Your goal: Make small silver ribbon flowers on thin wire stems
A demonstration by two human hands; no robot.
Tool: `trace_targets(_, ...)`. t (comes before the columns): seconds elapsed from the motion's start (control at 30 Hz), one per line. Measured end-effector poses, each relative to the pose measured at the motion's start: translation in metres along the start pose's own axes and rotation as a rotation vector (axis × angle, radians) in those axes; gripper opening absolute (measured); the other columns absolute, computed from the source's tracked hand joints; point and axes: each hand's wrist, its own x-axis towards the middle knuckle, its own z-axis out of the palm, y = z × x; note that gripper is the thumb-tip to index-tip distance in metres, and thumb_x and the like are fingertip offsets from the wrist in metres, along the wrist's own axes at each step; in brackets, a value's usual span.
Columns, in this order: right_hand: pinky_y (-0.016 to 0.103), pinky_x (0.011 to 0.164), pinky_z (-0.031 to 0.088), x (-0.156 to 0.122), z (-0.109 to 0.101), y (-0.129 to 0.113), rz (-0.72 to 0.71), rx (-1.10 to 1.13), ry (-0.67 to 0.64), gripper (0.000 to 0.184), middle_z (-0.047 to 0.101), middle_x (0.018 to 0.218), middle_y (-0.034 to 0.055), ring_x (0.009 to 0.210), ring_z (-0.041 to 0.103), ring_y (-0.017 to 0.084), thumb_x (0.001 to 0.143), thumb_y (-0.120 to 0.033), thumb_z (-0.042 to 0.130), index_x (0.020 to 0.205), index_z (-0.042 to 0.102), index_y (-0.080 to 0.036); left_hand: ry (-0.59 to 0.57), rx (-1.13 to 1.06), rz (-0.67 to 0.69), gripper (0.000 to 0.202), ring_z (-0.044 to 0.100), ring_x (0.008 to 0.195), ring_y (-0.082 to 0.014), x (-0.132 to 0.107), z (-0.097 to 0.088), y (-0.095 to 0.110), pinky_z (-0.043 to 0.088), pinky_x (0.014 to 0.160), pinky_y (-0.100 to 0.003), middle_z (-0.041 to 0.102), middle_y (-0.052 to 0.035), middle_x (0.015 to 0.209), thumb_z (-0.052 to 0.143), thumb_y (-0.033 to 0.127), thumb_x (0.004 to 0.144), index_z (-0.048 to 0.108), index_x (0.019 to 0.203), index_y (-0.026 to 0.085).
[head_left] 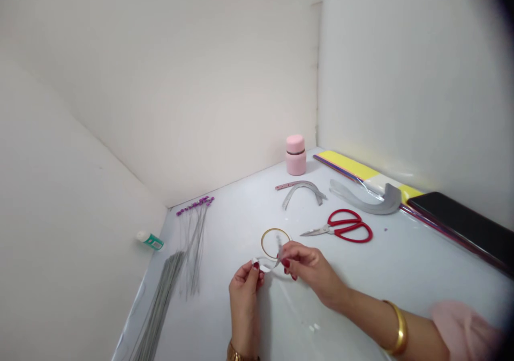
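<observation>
A narrow whitish strip point(265, 268) stretches, curled, between my two hands just above the table. My left hand point(246, 281) pinches one end between thumb and fingers. My right hand point(307, 267), fingers drawn together, grips the other part, and a greyish tip pokes up past its fingertips. Whether that tip belongs to the same strip I cannot tell. Right behind the hands lies a thin gold ring point(262, 241), partly covered by the right fingers. Red-handled scissors point(348, 227) rest beyond my right hand, blades pointing left.
Bundled grey wires point(158, 307) and purple-tipped stems point(195, 227) lie on the left, near a green-white tube point(150, 240). At the back stand a pink jar point(296, 156) and curved grey strips point(303, 185). Grey sheets point(373, 205), yellow packs point(349, 166) and a black phone-like slab point(461, 224) line the right wall.
</observation>
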Motion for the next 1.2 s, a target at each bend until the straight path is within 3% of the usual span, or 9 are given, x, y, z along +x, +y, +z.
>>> trace_targets(0.1, 0.023, 0.052, 0.043, 0.002, -0.001, -0.003, 0.094, 0.078, -0.004, 0.026, 0.060, 0.085, 0.0068, 0.062, 0.054, 0.012, 0.083, -0.041, 0.050, 0.085, 0.061, -0.017, -0.001, 0.012, 0.012, 0.013, 0.051, 0.051, -0.0083, 0.000, 0.000, 0.000, 0.039, 0.052, -0.018, 0.059, 0.0028, 0.055, 0.070, 0.025, 0.065, 0.065, 0.067, 0.013)
trace_targets(0.23, 0.022, 0.052, 0.042, 0.000, -0.002, 0.000, 0.162, 0.000, -0.050, 0.021, 0.061, 0.071, 0.0030, 0.060, 0.054, 0.013, 0.081, -0.034, 0.053, 0.092, 0.061, -0.018, -0.020, 0.017, 0.008, 0.014, 0.051, 0.052, -0.0079, -0.003, 0.001, -0.002, 0.040, 0.054, -0.018, 0.058, 0.0031, 0.056, 0.069, 0.026, 0.067, 0.064, 0.068, 0.013)
trace_targets(0.43, 0.026, 0.071, 0.043, -0.006, 0.000, 0.003, -0.152, -0.208, -0.309, 0.028, 0.062, 0.087, 0.0049, 0.080, 0.057, 0.016, 0.077, -0.012, 0.050, 0.092, 0.069, -0.025, -0.056, 0.004, 0.017, 0.016, 0.049, 0.049, -0.0083, -0.002, 0.000, -0.005, 0.040, 0.051, -0.020, 0.054, 0.0032, 0.053, 0.065, 0.027, 0.071, 0.061, 0.066, 0.013)
trace_targets(0.53, 0.026, 0.068, 0.044, -0.007, -0.001, 0.004, -0.170, -0.225, -0.283, 0.024, 0.061, 0.078, 0.0044, 0.072, 0.058, 0.016, 0.079, -0.014, 0.051, 0.086, 0.072, -0.025, -0.045, 0.005, 0.028, 0.015, 0.049, 0.050, -0.0087, -0.001, 0.000, -0.004, 0.039, 0.052, -0.020, 0.053, 0.0031, 0.052, 0.064, 0.025, 0.072, 0.060, 0.066, 0.013)
trace_targets(0.63, 0.026, 0.063, 0.043, -0.005, -0.004, 0.001, -0.087, -0.145, -0.139, 0.015, 0.060, 0.079, 0.0048, 0.070, 0.056, 0.015, 0.079, -0.026, 0.058, 0.083, 0.071, -0.023, 0.002, 0.007, 0.033, 0.011, 0.050, 0.053, -0.0083, 0.000, -0.002, -0.002, 0.040, 0.054, -0.019, 0.056, 0.0023, 0.058, 0.065, 0.023, 0.071, 0.062, 0.072, 0.013)
trace_targets(0.73, 0.024, 0.055, 0.040, -0.001, -0.003, -0.002, 0.126, 0.078, -0.021, 0.021, 0.060, 0.085, 0.0051, 0.063, 0.052, 0.012, 0.076, -0.038, 0.060, 0.077, 0.070, -0.019, 0.018, 0.016, 0.030, 0.011, 0.051, 0.054, -0.0082, 0.001, -0.003, -0.002, 0.040, 0.055, -0.019, 0.057, 0.0018, 0.061, 0.066, 0.023, 0.070, 0.063, 0.074, 0.013)
trace_targets(0.93, 0.019, 0.040, 0.030, -0.001, 0.008, 0.003, 0.370, 0.192, -0.108, 0.040, 0.058, 0.055, -0.0003, 0.038, 0.041, 0.006, 0.067, -0.053, 0.063, 0.070, 0.059, -0.013, -0.041, 0.068, 0.033, 0.015, 0.048, 0.053, -0.0082, -0.002, 0.001, -0.007, 0.038, 0.054, -0.019, 0.056, 0.0023, 0.056, 0.064, 0.027, 0.073, 0.062, 0.070, 0.013)
trace_targets(1.1, 0.017, 0.039, 0.023, -0.004, 0.010, 0.008, 0.403, 0.164, -0.114, 0.044, 0.045, 0.050, -0.0061, 0.038, 0.032, 0.004, 0.077, -0.057, 0.050, 0.070, 0.054, -0.015, -0.066, 0.118, 0.026, 0.015, 0.048, 0.054, -0.0086, -0.003, 0.001, -0.010, 0.038, 0.055, -0.019, 0.057, 0.0013, 0.058, 0.064, 0.027, 0.074, 0.063, 0.074, 0.012)
trace_targets(1.2, 0.017, 0.042, 0.023, -0.006, 0.009, 0.009, 0.401, 0.139, -0.182, 0.040, 0.039, 0.050, -0.0070, 0.043, 0.031, 0.005, 0.076, -0.053, 0.055, 0.066, 0.055, -0.014, -0.070, 0.126, 0.034, 0.012, 0.048, 0.054, -0.0088, -0.004, 0.001, -0.012, 0.039, 0.054, -0.020, 0.057, 0.0012, 0.058, 0.063, 0.025, 0.074, 0.062, 0.075, 0.013)
